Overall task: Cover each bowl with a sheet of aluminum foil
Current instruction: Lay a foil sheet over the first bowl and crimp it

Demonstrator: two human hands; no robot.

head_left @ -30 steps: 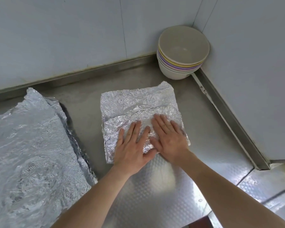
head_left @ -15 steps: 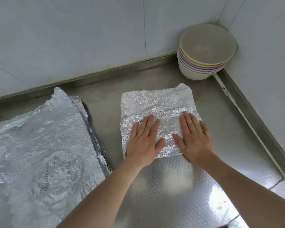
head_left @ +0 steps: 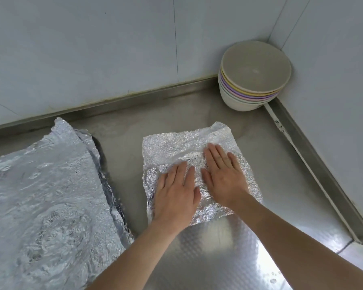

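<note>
A crinkled, folded sheet of aluminum foil (head_left: pixel 176 145) lies flat on the steel counter in the middle of the view. My left hand (head_left: pixel 174 193) presses flat on its near left part, fingers spread. My right hand (head_left: pixel 224 174) lies flat beside it on the foil's right part, fingers reaching a little farther back. Neither hand grips anything. A stack of several nested bowls (head_left: pixel 254 76), cream with yellow and purple rims, stands in the far right corner, apart from the foil and uncovered.
A large pile of foil sheets (head_left: pixel 46 201) covers the counter at the left. The steel counter (head_left: pixel 124 130) meets white walls at the back and right, with a raised metal lip (head_left: pixel 314 164) along the right side.
My hands spread apart over the foil, then came close again. The right hand slid farther back. The view shifted, so the bowls appear farther right.
</note>
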